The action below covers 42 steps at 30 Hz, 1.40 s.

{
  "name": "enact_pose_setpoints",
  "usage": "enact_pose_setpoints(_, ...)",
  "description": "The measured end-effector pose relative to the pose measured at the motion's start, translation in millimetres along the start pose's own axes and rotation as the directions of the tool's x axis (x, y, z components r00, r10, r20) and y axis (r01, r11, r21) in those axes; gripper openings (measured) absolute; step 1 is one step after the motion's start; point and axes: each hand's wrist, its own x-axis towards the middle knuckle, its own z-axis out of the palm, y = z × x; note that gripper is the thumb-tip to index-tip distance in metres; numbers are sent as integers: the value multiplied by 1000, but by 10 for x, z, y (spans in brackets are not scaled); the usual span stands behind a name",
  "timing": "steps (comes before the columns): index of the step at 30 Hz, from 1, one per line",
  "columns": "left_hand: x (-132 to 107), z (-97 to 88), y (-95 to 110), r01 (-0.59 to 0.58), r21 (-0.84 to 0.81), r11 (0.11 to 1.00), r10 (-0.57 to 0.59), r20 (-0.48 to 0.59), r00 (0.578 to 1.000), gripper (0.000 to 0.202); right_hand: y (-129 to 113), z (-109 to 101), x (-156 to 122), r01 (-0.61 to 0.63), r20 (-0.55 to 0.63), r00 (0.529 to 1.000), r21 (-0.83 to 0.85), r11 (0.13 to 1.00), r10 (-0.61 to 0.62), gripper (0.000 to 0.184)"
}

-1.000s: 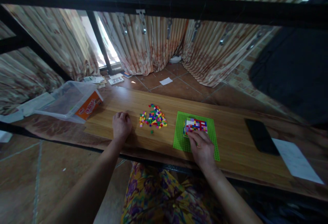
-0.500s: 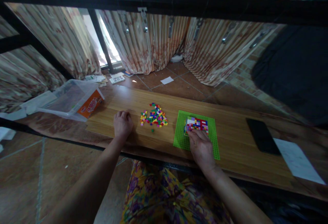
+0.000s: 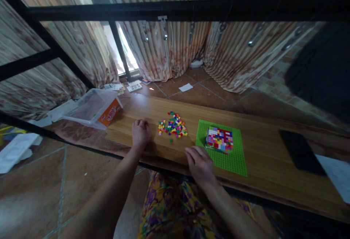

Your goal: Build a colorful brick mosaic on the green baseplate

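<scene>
A block of many-coloured small bricks (image 3: pixel 219 139) stands on a green baseplate (image 3: pixel 232 158) on the wooden table (image 3: pixel 259 147). Left of the plate lies a loose pile of coloured bricks (image 3: pixel 173 125), with one green brick (image 3: pixel 171 141) apart in front of it. My left hand (image 3: pixel 140 134) rests on the table left of the pile, fingers curled into a loose fist. My right hand (image 3: pixel 199 162) lies near the table's front edge, just left of the baseplate, fingers stretched out and holding nothing.
A clear plastic box with an orange label (image 3: pixel 95 108) lies tipped at the table's left end. A black phone (image 3: pixel 299 153) and a white sheet (image 3: pixel 337 173) lie at the right. A black metal frame (image 3: pixel 175 9) crosses overhead; curtains hang behind.
My right hand has left the brick block and drawn back toward the table's front edge, left of the baseplate. The view has shifted a little. My left hand has stayed put.
</scene>
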Motion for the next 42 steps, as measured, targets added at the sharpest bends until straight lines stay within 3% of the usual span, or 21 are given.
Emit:
enact_pose_setpoints(4,-3,11,-14,8,-9,1000,-8,7,1000,21,-117,293,126,-27,110,994,69,997,20,21)
enact_pose_setpoints(8,-13,5,-2,19,-20,1000,-19,-1,1000,22,-124,408,328,-21,145,989,105,994,5,22)
enact_pose_setpoints(16,-24,-19,32,35,-40,999,-35,5,999,21,32,616,819,-11,155,988,-51,999,18,17)
enact_pose_setpoints(20,-28,-13,31,43,-51,998,-43,4,999,21,133,624,803,50,185,982,-38,998,-42,18)
enact_pose_setpoints(24,-32,-8,36,55,-47,997,-54,9,998,22,220,587,777,21,187,982,-34,999,-15,20)
enact_pose_setpoints(29,-38,-2,38,52,-48,997,-52,9,999,22,237,704,1072,2,161,987,-63,998,9,22)
enact_pose_setpoints(32,-40,2,39,57,-57,997,-57,7,998,21,227,795,1329,29,256,967,-130,991,5,21)
enact_pose_setpoints(36,-42,0,43,71,-61,996,-70,15,997,21,266,828,1515,129,426,904,-171,977,-45,18)
enact_pose_setpoints(42,-41,-5,43,62,-59,996,-61,11,998,22,373,806,1468,152,451,889,-138,979,-75,21)
